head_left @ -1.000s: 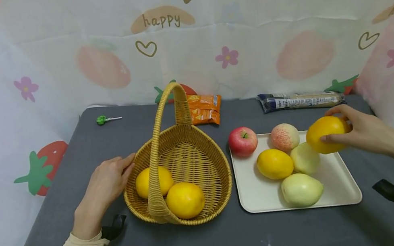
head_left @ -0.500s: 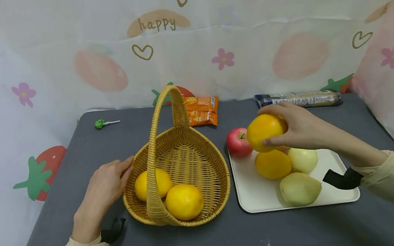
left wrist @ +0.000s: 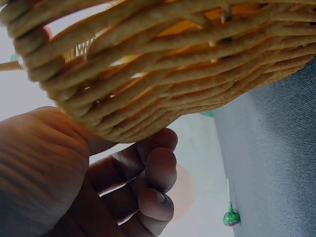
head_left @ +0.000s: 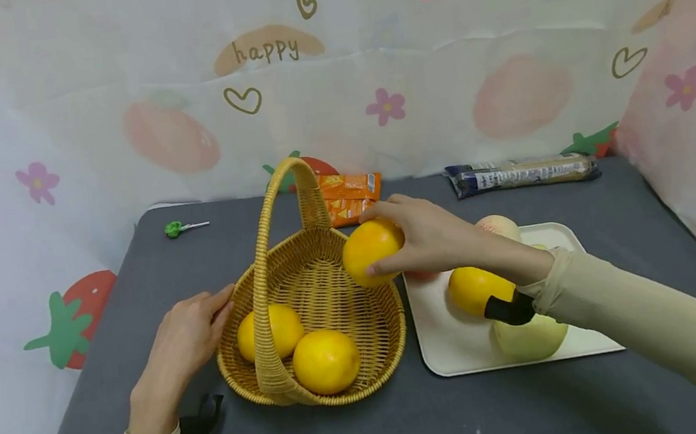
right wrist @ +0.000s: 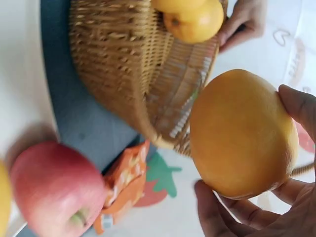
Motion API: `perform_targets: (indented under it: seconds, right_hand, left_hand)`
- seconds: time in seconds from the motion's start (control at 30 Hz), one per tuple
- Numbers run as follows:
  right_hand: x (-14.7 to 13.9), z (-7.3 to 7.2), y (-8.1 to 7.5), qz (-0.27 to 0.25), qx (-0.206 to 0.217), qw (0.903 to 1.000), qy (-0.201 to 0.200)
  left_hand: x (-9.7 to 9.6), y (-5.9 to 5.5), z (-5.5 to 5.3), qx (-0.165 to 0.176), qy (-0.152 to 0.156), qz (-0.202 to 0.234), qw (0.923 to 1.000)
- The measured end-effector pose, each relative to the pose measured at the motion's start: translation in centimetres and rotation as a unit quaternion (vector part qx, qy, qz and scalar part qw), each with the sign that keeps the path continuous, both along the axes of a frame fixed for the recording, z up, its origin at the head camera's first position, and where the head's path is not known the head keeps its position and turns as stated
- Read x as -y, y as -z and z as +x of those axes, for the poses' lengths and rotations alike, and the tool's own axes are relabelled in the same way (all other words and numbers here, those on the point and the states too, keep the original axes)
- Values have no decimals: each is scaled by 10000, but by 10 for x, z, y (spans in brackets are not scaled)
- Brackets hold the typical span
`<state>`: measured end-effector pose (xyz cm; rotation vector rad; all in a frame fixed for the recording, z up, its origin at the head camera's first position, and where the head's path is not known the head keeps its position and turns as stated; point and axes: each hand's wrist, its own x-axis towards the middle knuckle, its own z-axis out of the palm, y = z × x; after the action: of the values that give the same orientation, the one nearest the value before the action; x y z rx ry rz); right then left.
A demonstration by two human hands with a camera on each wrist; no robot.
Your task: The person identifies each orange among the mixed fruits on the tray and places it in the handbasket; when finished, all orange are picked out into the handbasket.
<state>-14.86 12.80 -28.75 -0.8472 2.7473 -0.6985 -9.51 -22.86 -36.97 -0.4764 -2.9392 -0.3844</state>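
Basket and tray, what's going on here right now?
The right hand grips an orange above the wicker basket's right rim. The left hand rests against the basket's left side. Two oranges already lie inside. Another orange and some pale fruit remain on the white tray.

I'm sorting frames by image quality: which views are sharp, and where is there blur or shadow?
Head view: evenly lit, sharp on the basket. Left wrist view: the left hand is dark against the bright backdrop, weave close and soft. Right wrist view: the orange is sharp, the apple blurred.
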Motion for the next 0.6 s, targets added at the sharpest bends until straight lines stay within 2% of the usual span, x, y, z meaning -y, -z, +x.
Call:
perform_targets:
  seconds: [0.2,0.6]
  right_hand:
    - [30,-3,8,19,-201,9990,-397]
    - [77,-13,23,131,-102,9990,-423]
  left_hand:
    - [0,0,0,-26,-12,23,10000]
    - [0,1,-1,69,-8,-20,10000]
